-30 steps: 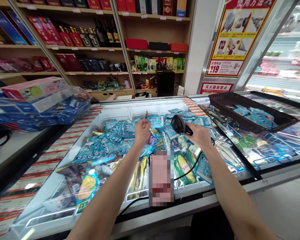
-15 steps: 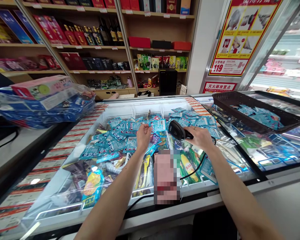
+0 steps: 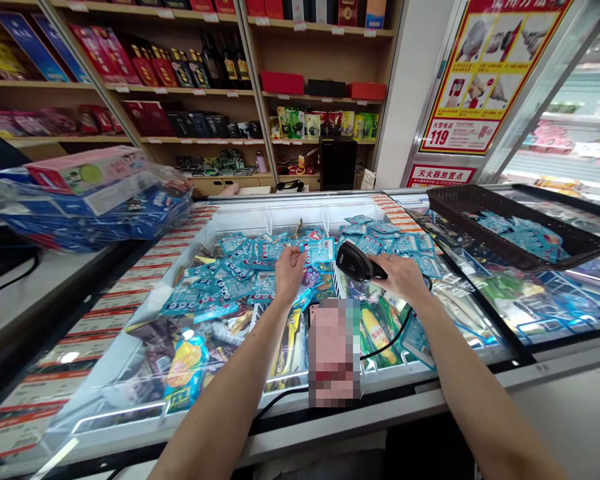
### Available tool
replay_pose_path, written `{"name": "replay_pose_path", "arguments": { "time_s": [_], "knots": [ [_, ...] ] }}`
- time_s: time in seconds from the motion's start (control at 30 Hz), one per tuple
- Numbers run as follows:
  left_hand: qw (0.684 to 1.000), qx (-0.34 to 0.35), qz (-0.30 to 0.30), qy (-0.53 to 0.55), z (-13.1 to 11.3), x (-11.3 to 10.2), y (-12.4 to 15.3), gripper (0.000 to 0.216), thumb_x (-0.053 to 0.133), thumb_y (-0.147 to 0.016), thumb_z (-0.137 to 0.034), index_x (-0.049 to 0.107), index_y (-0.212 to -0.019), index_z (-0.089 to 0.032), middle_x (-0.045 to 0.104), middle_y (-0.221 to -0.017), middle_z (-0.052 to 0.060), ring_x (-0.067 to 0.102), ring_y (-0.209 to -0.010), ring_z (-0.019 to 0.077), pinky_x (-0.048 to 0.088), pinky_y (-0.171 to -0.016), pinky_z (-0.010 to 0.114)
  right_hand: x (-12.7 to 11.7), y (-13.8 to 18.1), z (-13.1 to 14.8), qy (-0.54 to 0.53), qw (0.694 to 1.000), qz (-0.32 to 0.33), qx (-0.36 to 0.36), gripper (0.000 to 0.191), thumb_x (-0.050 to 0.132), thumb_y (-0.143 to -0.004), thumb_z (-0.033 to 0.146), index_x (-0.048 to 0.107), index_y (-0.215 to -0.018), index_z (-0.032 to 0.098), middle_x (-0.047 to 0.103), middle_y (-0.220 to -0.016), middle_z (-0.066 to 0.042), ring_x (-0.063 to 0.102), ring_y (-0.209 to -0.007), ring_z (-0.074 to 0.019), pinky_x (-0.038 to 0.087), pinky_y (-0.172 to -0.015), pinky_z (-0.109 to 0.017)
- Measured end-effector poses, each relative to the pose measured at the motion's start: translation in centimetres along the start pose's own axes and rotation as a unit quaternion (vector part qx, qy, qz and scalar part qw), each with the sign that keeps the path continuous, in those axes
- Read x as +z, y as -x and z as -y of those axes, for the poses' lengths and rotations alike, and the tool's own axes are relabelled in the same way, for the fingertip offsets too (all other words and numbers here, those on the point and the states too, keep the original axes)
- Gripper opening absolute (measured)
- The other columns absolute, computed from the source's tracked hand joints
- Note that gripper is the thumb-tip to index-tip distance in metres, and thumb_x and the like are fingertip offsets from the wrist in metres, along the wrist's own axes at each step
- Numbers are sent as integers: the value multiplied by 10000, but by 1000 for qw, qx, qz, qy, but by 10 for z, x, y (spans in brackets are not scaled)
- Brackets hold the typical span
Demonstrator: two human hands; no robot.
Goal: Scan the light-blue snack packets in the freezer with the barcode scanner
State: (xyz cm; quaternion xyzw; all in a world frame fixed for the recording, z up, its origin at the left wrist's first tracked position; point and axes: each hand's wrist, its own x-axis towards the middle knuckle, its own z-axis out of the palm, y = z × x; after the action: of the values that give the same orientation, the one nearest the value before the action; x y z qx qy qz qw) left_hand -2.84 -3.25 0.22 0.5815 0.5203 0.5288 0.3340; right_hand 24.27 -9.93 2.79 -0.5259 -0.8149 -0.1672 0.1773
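Observation:
My left hand (image 3: 290, 270) pinches a blue snack packet (image 3: 319, 251), whose printed end sticks out to the right of my fingers. My right hand (image 3: 403, 275) is wrapped round the handle of a black barcode scanner (image 3: 354, 261). The scanner's head points left, close to the packet's right end. More blue packets (image 3: 230, 283) lie spread over the glass top on the left, and a further pile (image 3: 380, 232) sits behind the scanner. A black cable (image 3: 393, 340) hangs below my right hand. A blurred-out phone-like object (image 3: 334, 353) lies near the front edge between my forearms.
The glass-topped freezer (image 3: 300, 440) holds colourful ice-cream packs. On the right stands a dark brown basket (image 3: 525, 263) with blue packets in it. Plastic-wrapped blue boxes (image 3: 95, 213) sit at left. Shelves (image 3: 260, 93) of bottles and boxes stand behind.
Almost nothing differs. The whole view has shifted very slightly, while both hands keep hold of the packet and the scanner in the same places.

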Motion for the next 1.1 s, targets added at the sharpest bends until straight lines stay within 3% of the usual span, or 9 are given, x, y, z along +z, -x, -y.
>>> {"name": "replay_pose_path", "arguments": {
  "time_s": [0.2,0.37,0.43,0.53,0.63,0.77,0.93,1.1],
  "knots": [
    [996,48,-66,-35,3,-4,-6,314,485,-831,-388,477,-1077,-194,624,-853,40,611,-749,148,522,-622,266,2,2,-2,7,999,-26,24,404,577,-819,403,547,-1191,247,672,-966,-30,612,-843,-179,355,-653,-259],
    [980,75,-112,-143,3,-23,-14,425,465,-847,-324,398,-1246,-196,626,-837,33,619,-729,162,507,-690,305,3,2,-8,25,995,-47,81,376,545,-829,406,565,-1170,250,677,-965,-33,610,-834,-183,335,-618,-260],
    [965,82,-124,-214,0,-31,-14,447,455,-849,-288,387,-1277,-179,631,-896,65,626,-809,196,494,-776,353,4,2,-11,29,994,-53,92,373,527,-837,413,568,-1169,249,679,-964,-37,611,-831,-187,331,-615,-262],
    [925,115,-147,-332,-8,-34,-7,496,470,-844,-289,386,-1316,-162,542,-1221,170,513,-1143,295,398,-956,468,4,2,-13,38,992,-55,103,385,504,-846,431,570,-1176,244,681,-953,-48,611,-815,-195,323,-605,-264],
    [881,174,-90,-430,-15,-28,1,483,490,-845,-333,437,-1315,-239,348,-1453,127,269,-1352,335,243,-1060,550,5,2,-14,46,992,-50,106,388,495,-846,441,577,-1169,241,682,-931,-51,609,-795,-195,315,-591,-263],
    [835,245,66,-487,-9,-18,4,336,442,-868,-275,589,-1162,-339,504,-1354,23,360,-1316,261,132,-1119,536,5,2,-14,46,993,-44,102,388,501,-842,440,576,-1166,241,682,-925,-48,610,-790,-190,317,-587,-261],
    [819,243,49,-517,4,-21,-4,389,378,-859,-170,619,-1132,-307,557,-1296,48,428,-1268,254,44,-1127,566,5,0,-13,48,992,-39,107,386,517,-831,431,577,-1166,249,686,-935,-45,615,-790,-191,323,-590,-258],
    [827,247,25,-504,-5,-17,-2,341,392,-877,-238,608,-1141,-238,527,-1323,89,370,-1315,270,10,-1125,571,4,-1,-13,46,992,-36,113,386,530,-820,421,583,-1163,251,688,-942,-46,615,-783,-197,327,-589,-260]
  ]
}}
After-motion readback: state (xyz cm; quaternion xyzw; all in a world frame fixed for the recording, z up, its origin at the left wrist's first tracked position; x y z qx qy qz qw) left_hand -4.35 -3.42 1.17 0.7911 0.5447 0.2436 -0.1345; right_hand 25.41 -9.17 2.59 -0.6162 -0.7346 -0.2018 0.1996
